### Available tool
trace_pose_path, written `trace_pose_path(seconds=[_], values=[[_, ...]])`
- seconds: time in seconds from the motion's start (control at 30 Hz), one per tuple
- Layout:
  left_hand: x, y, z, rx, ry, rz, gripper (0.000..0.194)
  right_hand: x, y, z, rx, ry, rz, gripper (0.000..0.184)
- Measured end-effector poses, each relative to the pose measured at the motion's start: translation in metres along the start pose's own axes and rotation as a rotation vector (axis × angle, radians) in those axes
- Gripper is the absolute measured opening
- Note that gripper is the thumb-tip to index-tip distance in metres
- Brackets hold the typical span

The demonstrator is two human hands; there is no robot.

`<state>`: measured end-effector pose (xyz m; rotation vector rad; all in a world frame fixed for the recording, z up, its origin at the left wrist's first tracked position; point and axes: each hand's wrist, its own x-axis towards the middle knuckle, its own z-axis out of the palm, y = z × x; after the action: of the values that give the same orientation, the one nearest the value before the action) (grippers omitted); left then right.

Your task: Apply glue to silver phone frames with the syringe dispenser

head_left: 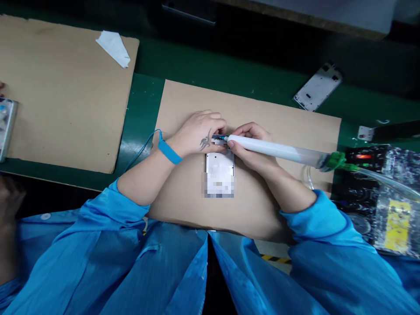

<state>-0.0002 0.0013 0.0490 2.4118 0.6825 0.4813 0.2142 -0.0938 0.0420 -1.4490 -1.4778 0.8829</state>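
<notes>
A silver phone frame (219, 168) lies flat on a brown cardboard sheet (288, 127) in front of me. My left hand (198, 131) rests curled on the frame's far end, fingers pressed down on it, with a blue wrist strap (169, 151) and its cord on that wrist. My right hand (251, 146) grips a long white dispensing syringe (278, 151) like a pen. Its blue tip (219, 138) touches the top edge of the frame, right by my left fingers. A green fitting (334, 161) with a clear hose caps the syringe's rear end.
A second cardboard sheet (65, 92) lies at left with a white scrap (114, 47) on it. Another phone frame (317, 86) sits on the green belt (229, 70) at the far right. A black control box (377, 192) stands at right. A tray edge (5, 124) shows at far left.
</notes>
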Motion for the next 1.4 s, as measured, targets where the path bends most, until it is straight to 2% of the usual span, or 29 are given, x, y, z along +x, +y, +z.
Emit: trace_pose_path(seconds=[0.2,0.73,1.0,1.4], values=[[0.0,-0.002,0.004,-0.013,0.042,0.018,0.032,0.001,-0.001,0.002,-0.003,0.028,-0.01,0.048],[0.0,-0.001,0.0,-0.04,0.021,0.008,0.032,0.002,-0.002,-0.004,-0.017,-0.009,0.001,0.037],[0.0,0.0,-0.001,-0.04,0.015,0.007,0.032,0.002,0.001,-0.007,-0.039,-0.055,0.032,0.046],[0.0,-0.001,0.0,-0.027,0.008,0.004,0.033,0.002,0.002,-0.008,-0.042,-0.039,0.017,0.041]])
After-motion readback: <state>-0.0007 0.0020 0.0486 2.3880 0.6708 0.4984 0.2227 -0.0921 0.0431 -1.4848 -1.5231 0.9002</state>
